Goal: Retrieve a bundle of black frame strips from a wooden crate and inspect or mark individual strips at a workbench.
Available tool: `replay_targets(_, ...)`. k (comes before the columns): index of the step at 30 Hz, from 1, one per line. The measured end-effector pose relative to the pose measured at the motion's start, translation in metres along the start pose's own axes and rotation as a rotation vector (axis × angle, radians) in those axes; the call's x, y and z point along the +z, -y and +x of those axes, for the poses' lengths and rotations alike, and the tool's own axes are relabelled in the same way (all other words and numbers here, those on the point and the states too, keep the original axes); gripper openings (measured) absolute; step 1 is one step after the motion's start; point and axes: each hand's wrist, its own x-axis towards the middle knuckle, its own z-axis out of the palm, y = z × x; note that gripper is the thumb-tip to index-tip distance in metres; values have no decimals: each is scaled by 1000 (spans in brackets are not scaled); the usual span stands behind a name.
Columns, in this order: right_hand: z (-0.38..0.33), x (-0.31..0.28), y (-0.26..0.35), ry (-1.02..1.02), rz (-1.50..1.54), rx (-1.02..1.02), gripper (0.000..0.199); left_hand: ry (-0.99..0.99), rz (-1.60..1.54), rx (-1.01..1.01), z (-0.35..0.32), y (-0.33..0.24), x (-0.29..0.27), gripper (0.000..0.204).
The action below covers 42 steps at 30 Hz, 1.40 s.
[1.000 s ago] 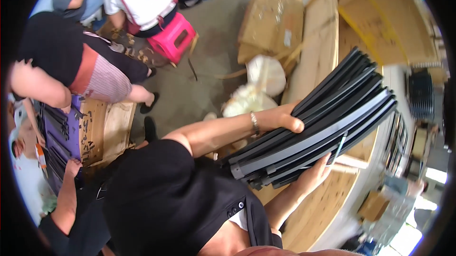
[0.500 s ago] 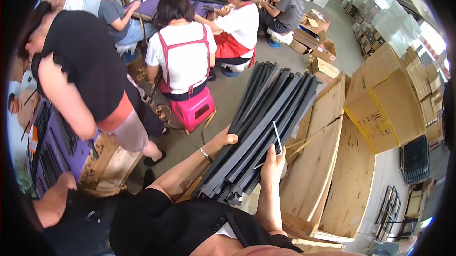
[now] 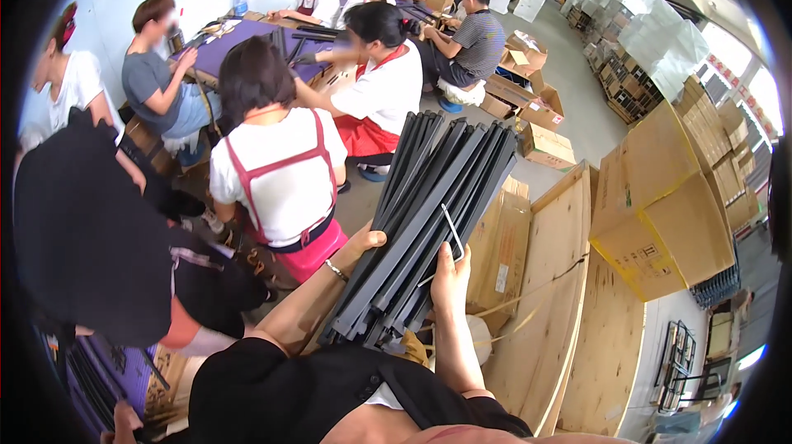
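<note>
I carry a thick bundle of long dark grey bars (image 3: 417,225) tilted in front of my chest, their far ends fanned unevenly. My left hand (image 3: 361,246) is wrapped round the bundle's left side, thumb on top; most of its fingers are hidden beneath. On the right side, my right hand (image 3: 450,277) grips the bundle low down with its thumb up. A thin, pale, bent strip or rod (image 3: 451,230) lies across the bars by that thumb; I cannot tell whether it circles them.
A wooden crate (image 3: 536,304) with a strap stands close on my right, a big taped carton (image 3: 660,221) beyond it. A seated person in a red-strapped apron (image 3: 276,164) is just ahead. Another in black (image 3: 91,230) bends at my left. Several people work at a purple-topped table (image 3: 239,40).
The view has shifted forward, so the seated people and crate appear nearer. The bundle stays in both my hands. The person in black now fills more of the left side.
</note>
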Motion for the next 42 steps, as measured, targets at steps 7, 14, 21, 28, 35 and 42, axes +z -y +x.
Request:
replay_targets(7,192,39,-13,-6,48,-60,44,37,-62,34,200,-21,-39,42)
replay_targets(14,379,68,6,68,-9,-36,47,-111,-281,68,382,-31,-76,57)
replay_targets(21,536,127,10,48,-246,-50,52,-166,-364,78,532,-61,-133,58)
replay_targets(28,697,193,0,201,-197,-93,57,-223,-448,112,672,-94,-207,58)
replay_targets(35,841,258,-9,379,-154,16,56,-279,-482,141,768,-100,-262,59)
replay_targets(42,1004,310,-34,550,-209,-97,55,-364,-488,183,910,-112,-315,60)
